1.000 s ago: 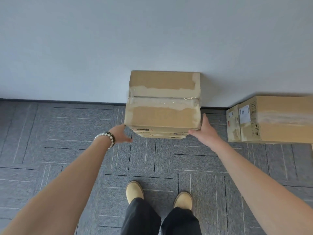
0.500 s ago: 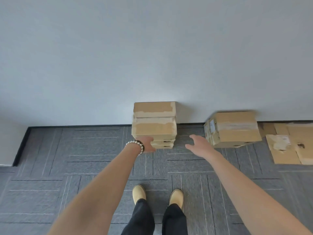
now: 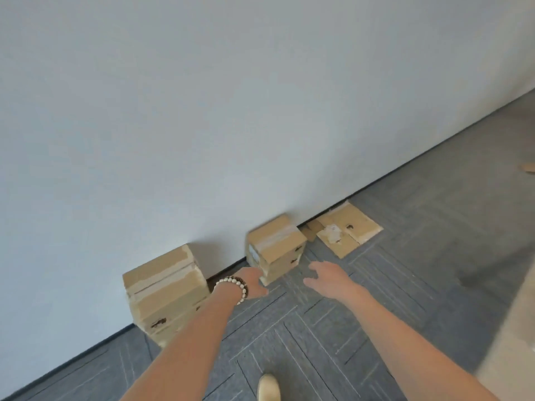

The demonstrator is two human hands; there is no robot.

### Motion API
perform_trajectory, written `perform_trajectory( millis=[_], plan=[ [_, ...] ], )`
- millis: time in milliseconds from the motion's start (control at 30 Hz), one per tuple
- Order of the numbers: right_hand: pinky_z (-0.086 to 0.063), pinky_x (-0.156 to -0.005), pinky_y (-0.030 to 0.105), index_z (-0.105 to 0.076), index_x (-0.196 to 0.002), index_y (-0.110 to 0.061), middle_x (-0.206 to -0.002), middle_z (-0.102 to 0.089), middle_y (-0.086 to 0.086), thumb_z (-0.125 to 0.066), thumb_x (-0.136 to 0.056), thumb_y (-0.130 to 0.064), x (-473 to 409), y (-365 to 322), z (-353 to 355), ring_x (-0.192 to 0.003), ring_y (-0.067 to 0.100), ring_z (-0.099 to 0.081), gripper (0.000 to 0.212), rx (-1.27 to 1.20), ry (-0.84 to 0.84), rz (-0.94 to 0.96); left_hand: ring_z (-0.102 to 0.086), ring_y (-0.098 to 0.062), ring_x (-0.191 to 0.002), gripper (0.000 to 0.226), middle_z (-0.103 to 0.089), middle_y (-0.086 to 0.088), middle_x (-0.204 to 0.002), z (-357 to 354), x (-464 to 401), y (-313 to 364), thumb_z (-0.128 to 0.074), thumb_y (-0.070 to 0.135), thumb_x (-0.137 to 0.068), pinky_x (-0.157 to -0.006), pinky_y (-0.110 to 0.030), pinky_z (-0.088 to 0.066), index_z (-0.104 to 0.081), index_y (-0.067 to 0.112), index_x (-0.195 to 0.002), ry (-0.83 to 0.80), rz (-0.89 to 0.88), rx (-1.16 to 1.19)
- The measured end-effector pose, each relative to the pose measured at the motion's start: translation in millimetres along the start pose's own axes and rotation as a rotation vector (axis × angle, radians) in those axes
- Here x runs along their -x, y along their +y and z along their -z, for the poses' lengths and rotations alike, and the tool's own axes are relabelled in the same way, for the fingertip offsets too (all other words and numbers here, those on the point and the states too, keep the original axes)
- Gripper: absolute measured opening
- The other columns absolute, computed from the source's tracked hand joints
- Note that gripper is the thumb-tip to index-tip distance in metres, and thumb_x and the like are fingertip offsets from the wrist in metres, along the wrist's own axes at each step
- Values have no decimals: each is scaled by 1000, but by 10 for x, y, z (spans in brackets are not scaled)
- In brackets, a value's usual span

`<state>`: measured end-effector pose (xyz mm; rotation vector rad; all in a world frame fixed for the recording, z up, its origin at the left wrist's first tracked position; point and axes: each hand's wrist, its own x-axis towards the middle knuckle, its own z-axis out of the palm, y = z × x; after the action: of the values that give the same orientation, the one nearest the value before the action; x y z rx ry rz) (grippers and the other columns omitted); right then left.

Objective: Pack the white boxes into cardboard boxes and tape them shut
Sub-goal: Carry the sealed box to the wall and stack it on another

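Both hands have come off the taped cardboard stack (image 3: pixel 166 293), which now stands alone on the floor (image 3: pixel 289 337) against the wall (image 3: pixel 231 111). Left hand (image 3: pixel 251 285), with a bead bracelet (image 3: pixel 234 287), hangs relaxed and holds nothing. Beside it stands a second cardboard box (image 3: pixel 276 247). Right hand (image 3: pixel 328 277) is spread, fingers apart. Flattened cardboard (image 3: pixel 346 230) lies farther right along the wall.

Grey carpet floor (image 3: pixel 434 256), white wall (image 3: pixel 231 96) (one tan shoe (image 3: pixel 268 387))
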<state>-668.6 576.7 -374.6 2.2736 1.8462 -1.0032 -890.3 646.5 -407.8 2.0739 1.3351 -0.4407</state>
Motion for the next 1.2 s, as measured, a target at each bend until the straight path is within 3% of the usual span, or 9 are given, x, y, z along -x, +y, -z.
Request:
perform_trajectory(
  millis=[133,267,467,667,800,1200],
  plan=[
    [-36,-112,39,-35,-153,-14,-157,-36,7,-52,-101,-41,827,667,144,-143,24,-35,61,-90,100,-146,-35,-28,-144,73,-31,-9,-160,-196,122,957,-55,43,-98,-116,-38,-34,-23,15,-157,-25,-146,-66],
    [-38,-111,39,-39,-151,-15,-155,-40,7,-54,-99,-43,1674,1333,162,-140,24,-40,61,-149,195,-271,-31,-26,-147,69,-27,-6,-162,-458,297,1950,-53,45,-99,-117,-40,-32,-29,15,-156,-55,-312,-180],
    [-39,-107,35,-45,-146,-12,-150,-46,10,-52,-100,-41,2918,2297,194,-134,26,-46,55,-196,326,-445,-36,-25,-145,68,-32,-5,-161,-982,646,3346,-58,42,-97,-117,-40,-33,-31,19,-156,-118,-495,-255],
    [-33,-110,33,-45,-147,-15,-153,-42,6,-55,-98,-42,3986,3302,169,-139,24,-40,57,-328,475,-606,-41,-24,-140,63,-40,-5,-156,-1478,982,4680,-58,40,-97,-114,-37,-36,-37,17,-152,-113,-663,-382],
    [-36,-106,33,-50,-142,-18,-146,-49,6,-57,-97,-43,4534,4002,92,-134,23,-45,52,-356,518,-680,-43,-23,-138,61,-42,-5,-153,-1887,1091,5519,-59,41,-96,-112,-34,-37,-40,18,-149,-119,-730,-434],
    [-32,-109,32,-48,-144,-17,-150,-43,6,-56,-97,-43,5819,6329,-20,-140,22,-36,54,-467,572,-786,-46,-21,-135,60,-47,-4,-149,-3127,1232,7956,-59,45,-96,-108,-34,-39,-42,19,-147,-112,-809,-547]
  ],
)
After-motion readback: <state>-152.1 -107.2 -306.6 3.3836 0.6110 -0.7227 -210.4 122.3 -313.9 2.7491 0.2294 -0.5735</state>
